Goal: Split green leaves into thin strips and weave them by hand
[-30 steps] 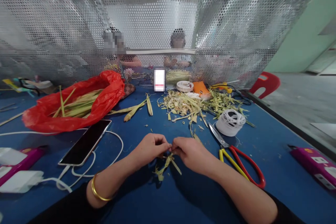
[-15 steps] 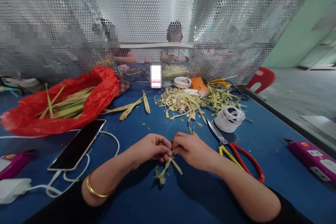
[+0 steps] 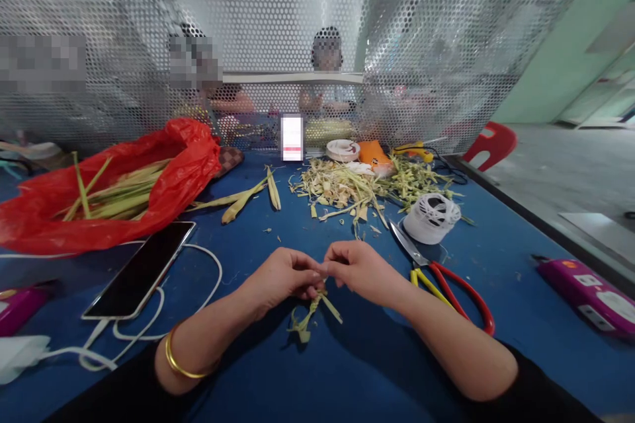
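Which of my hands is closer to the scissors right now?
Right. The right hand is just left of the scissors, not touching them. The left hand is farther left, beyond the right hand.

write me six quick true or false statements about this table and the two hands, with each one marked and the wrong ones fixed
1. The left hand holds a braided leaf piece. True.
2. The right hand grips the scissors. False: it is up against the left hand's fingertips, apart from the scissors.
3. The red bag has long leaves in it. True.
4. The phone lying flat is unplugged. False: a white cable runs into its end.
5. The white roll is beside the scissors' blades. True.
6. The scissors' handles are all blue. False: they are red and yellow.
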The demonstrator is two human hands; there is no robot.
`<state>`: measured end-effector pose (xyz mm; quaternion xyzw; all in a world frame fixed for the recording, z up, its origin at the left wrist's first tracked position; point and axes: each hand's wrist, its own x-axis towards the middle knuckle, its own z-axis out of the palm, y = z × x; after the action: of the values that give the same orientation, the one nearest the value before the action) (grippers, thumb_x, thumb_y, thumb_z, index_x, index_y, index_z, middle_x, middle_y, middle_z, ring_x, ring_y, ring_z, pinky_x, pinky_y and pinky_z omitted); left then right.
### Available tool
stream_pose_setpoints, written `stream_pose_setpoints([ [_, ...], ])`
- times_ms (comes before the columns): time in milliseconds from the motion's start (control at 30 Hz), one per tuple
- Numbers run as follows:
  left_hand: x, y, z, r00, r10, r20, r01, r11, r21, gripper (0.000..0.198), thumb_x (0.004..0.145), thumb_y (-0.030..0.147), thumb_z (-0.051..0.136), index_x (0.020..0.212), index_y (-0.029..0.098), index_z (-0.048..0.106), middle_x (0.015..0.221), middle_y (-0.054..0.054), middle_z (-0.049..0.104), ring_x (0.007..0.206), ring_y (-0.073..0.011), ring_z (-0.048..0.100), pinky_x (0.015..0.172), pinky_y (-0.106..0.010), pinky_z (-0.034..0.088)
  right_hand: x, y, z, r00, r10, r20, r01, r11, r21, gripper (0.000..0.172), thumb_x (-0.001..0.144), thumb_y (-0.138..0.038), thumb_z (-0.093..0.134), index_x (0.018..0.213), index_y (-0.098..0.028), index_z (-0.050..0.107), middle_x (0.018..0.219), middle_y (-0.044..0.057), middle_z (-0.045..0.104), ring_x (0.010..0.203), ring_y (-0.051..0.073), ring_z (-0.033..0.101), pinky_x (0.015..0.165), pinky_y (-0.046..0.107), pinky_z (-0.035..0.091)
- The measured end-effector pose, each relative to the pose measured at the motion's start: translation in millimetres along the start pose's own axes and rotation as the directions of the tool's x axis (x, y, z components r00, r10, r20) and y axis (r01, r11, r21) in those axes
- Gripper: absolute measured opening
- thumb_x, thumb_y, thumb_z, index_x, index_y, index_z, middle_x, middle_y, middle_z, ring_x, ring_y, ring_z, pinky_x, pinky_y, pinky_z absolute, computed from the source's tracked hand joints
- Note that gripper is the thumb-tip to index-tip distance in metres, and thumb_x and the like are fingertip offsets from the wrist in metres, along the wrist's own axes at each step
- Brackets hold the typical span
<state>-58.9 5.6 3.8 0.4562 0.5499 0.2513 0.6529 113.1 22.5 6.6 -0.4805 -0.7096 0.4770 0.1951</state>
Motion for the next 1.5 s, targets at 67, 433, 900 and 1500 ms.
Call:
stream_pose_setpoints([
  [67,0.8,-0.1,-0.2,1.0,-0.007,-0.008,0.007,1.0,0.008,0.012,0.064,0.023,0.07,0.069,0.012,0.066,0.065,-0.004,0.068,0.052,-0.0093,0.058,0.057,-0.022,0.048,2.1,-0.7,4.4,0.999,0.021,0.05,-0.03,0.979,0.202,0.017,0.079,-0.03,0.055,0.068,-0.018,0.055,0.053,-0.005,0.054,0.044,0.007,0.045,0.044,0.019,0.035],
  [433,-2.9,3.9,-1.6,0.994,0.019,0.105,-0.021,1.0,0.014,0.017,0.064,0.028,0.073,0.069,0.012,0.068,0.067,-0.002,0.066,0.055,-0.0081,0.057,0.061,-0.021,0.047,9.9,1.6,16.3,0.999,-0.044,0.016,0.029,0.855,0.518,0.005,0.076,-0.022,0.055,0.077,-0.017,0.056,0.061,-0.002,0.061,0.045,0.007,0.052,0.046,0.019,0.041],
  [900,-4.1,3.3,1.2,0.999,0.041,0.024,-0.04,0.998,-0.045,0.011,0.068,0.023,0.068,0.07,0.014,0.061,0.063,-0.002,0.067,0.053,-0.0083,0.057,0.06,-0.021,0.047,5.6,12.2,-12.3,0.991,-0.108,0.073,0.108,0.994,-0.004,0.016,0.067,-0.013,0.064,0.08,-0.019,0.072,0.069,-0.003,0.063,0.062,0.011,0.054,0.057,0.021,0.04],
  [1500,-1.0,1.8,0.1,1.0,0.021,0.002,-0.021,0.997,-0.072,0.015,0.07,0.023,0.068,0.072,0.014,0.056,0.062,-0.002,0.067,0.051,-0.0074,0.057,0.055,-0.02,0.046,8.5,11.8,-4.8,0.992,-0.125,-0.025,0.119,0.975,-0.185,0.009,0.076,-0.014,0.057,0.071,-0.017,0.063,0.073,-0.001,0.058,0.069,0.012,0.051,0.064,0.023,0.038],
])
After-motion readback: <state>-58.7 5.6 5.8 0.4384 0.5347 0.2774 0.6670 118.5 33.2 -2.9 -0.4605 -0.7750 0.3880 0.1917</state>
